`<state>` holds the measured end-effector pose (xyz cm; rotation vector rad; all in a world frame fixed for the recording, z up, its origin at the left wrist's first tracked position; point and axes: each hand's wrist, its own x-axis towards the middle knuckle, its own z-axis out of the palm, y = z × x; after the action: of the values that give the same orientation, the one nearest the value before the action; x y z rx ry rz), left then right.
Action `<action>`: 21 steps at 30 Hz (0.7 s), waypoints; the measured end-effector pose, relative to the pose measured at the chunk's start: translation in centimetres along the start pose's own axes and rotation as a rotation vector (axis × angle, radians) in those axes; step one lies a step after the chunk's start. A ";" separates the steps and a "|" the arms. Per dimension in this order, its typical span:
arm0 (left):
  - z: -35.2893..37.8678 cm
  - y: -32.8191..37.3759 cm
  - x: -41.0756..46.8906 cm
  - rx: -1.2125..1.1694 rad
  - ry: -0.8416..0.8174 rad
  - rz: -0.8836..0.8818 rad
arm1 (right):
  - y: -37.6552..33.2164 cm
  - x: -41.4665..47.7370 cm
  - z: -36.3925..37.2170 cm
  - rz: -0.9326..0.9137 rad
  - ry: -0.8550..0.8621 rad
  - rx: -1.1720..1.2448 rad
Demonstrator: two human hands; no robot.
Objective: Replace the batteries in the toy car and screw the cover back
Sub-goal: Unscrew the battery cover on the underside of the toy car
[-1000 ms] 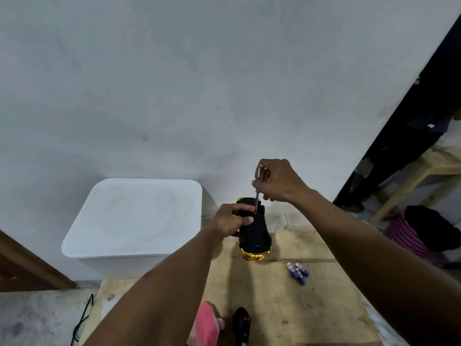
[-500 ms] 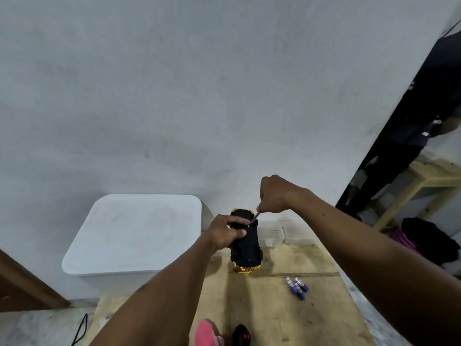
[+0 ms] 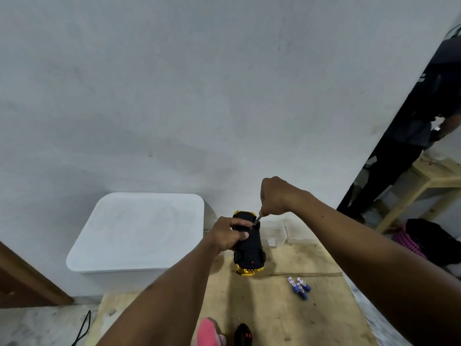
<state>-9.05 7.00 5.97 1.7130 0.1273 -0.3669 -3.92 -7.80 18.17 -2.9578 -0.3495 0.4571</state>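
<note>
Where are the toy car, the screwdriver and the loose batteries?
toy car (image 3: pixel 249 248), head view, black underside.
screwdriver (image 3: pixel 257 220), head view, metal shaft.
batteries (image 3: pixel 299 287), head view, middle blue battery.

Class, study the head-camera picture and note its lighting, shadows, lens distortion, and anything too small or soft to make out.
Head view: soft, even light with no glare; a faint shadow runs from the toy car toward the camera across the wooden board; same view, the wide lens swells the forearms near the bottom edge; the print on the batteries is too small to read.
</note>
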 end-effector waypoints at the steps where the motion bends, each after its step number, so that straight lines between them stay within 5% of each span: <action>1: 0.0 0.0 0.0 -0.007 0.002 -0.004 | 0.0 -0.1 0.0 0.002 0.002 0.009; 21: -0.3 -0.1 0.5 -0.039 -0.005 -0.031 | 0.3 -0.1 0.4 0.056 -0.020 0.041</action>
<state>-8.57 7.23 5.81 1.6731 0.1562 -0.3894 -4.08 -8.04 17.79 -2.9310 -0.2560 0.4944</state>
